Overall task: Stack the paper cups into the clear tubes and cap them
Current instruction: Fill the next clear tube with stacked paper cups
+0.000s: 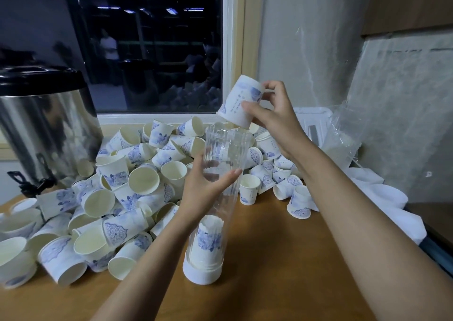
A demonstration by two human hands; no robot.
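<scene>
A single wide-angle view is taken from a camera worn on the head, aimed forward and down across the worktop [282, 259]. Both forearms are seen entering from the bottom border. The left hand [203, 190], the right hand [277, 117], the tube [228, 144] and the cup [239, 97] are framed close, near centre. The worktop's far edge, the window [147, 51] and the wall [306, 51] are taken in behind. The urn [41, 124] is cut off by the left border.

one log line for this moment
left hand holds clear tube | right hand holds paper cup inverted above its mouth
</scene>
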